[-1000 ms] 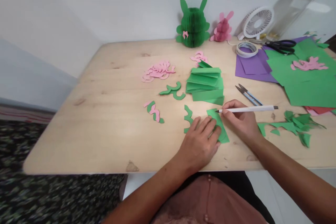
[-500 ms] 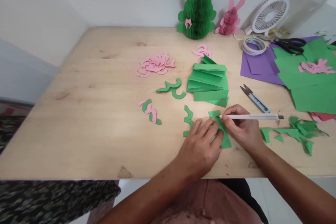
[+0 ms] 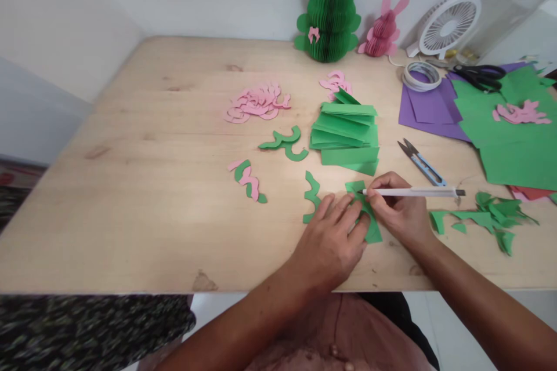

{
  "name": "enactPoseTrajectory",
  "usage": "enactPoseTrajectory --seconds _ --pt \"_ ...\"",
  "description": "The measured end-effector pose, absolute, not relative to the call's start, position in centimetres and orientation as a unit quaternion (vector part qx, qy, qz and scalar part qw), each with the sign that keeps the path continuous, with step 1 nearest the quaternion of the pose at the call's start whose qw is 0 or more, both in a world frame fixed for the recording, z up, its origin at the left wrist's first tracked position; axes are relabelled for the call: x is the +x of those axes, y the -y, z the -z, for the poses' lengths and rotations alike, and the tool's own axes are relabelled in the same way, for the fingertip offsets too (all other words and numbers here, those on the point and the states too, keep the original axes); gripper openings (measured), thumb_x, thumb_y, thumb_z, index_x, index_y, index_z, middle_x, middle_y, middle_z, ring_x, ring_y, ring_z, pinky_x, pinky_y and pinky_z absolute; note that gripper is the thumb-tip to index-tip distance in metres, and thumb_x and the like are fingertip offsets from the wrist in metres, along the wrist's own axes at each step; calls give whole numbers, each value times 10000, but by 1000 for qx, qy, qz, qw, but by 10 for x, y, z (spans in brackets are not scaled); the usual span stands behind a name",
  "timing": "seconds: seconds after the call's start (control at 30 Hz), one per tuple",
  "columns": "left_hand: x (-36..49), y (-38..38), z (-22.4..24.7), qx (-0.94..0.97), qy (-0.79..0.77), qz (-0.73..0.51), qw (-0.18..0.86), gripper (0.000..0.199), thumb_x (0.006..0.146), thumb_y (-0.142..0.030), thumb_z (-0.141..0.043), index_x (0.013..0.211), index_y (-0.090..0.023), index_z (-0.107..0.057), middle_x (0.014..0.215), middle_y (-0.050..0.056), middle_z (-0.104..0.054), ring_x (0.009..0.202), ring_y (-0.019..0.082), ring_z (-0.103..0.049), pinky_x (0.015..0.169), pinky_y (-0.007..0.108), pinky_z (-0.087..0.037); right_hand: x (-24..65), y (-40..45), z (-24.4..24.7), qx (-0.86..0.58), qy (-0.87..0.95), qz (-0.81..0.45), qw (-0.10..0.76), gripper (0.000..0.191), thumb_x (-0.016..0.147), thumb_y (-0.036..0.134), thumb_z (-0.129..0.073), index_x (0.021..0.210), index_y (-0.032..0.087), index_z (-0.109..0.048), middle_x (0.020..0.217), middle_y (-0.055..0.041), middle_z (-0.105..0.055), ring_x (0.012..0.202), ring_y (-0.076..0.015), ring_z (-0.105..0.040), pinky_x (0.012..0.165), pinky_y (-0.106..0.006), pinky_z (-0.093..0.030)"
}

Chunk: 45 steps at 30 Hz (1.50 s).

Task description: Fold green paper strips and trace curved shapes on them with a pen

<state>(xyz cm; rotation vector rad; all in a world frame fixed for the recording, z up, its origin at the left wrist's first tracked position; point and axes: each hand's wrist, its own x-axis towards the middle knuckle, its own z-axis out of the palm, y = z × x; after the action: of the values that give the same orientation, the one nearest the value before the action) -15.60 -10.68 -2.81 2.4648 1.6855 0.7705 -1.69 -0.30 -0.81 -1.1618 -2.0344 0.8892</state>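
My left hand [image 3: 333, 237] lies flat with its fingers spread over a green paper strip [image 3: 373, 233], pressing it to the table. My right hand [image 3: 400, 211] is closed around a white pen [image 3: 413, 192], whose dark tip touches the strip's upper part. Just left of my left fingertips lies a wavy green cutout [image 3: 311, 188], partly under or beside them. Beyond my hands sits a stack of folded green paper strips [image 3: 343, 130]. More green wavy cutouts [image 3: 285, 142] and a pink-and-green pair of cutouts [image 3: 248, 179] lie to the left.
Blue thread snips [image 3: 422, 162] and green paper scraps [image 3: 496, 214] lie at right. Behind are a tape roll [image 3: 422, 76], black scissors [image 3: 478, 76], purple and green sheets [image 3: 517, 153], and a white fan [image 3: 450, 26]. Pink cutouts [image 3: 256, 102], a green paper rabbit [image 3: 331, 23] and a pink one [image 3: 382, 32] stand farther back.
The whole view has shifted very slightly. My hands stay in nearly the same place, the left on the strip and the right with the pen tip on it.
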Motion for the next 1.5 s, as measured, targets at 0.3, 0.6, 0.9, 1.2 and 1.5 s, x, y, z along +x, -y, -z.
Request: enactPoseTrajectory --seconds 0.3,0.6,0.9,1.2,1.5 --pt "-156 107 28 797 -549 -250 32 327 947 -273 -455 1199 -115 -591 1289 131 -606 1282 291 -494 1091 498 -361 -17 3 8 -439 771 -340 313 77 797 236 -595 729 212 -567 620 24 -572 533 -113 -514 483 -228 -397" --pt "-156 107 28 797 -549 -250 30 334 944 -275 -463 1210 -115 -585 1297 135 -600 1280 289 -496 1090 500 -365 -17 3 9 -429 778 -335 314 91 808 234 -589 725 209 -562 615 29 -564 523 -103 -510 469 -213 -399" --pt "-156 107 28 797 -548 -252 26 326 937 -263 -470 1202 -113 -588 1291 135 -604 1273 290 -503 1082 499 -373 -16 2 9 -424 781 -336 311 90 810 233 -589 730 207 -558 623 28 -565 527 -103 -511 474 -214 -403" --pt "-156 106 29 798 -548 -249 28 335 944 -273 -461 1210 -112 -585 1291 138 -602 1279 292 -498 1087 501 -367 -16 3 9 -424 782 -337 309 85 815 231 -588 738 207 -560 615 34 -553 517 -98 -495 462 -212 -384" --pt "-156 107 29 799 -547 -250 35 338 930 -264 -492 1219 -112 -578 1306 143 -589 1293 294 -483 1082 506 -372 -17 4 9 -441 770 -348 303 95 808 265 -595 737 212 -562 612 25 -559 514 -109 -492 455 -226 -389"
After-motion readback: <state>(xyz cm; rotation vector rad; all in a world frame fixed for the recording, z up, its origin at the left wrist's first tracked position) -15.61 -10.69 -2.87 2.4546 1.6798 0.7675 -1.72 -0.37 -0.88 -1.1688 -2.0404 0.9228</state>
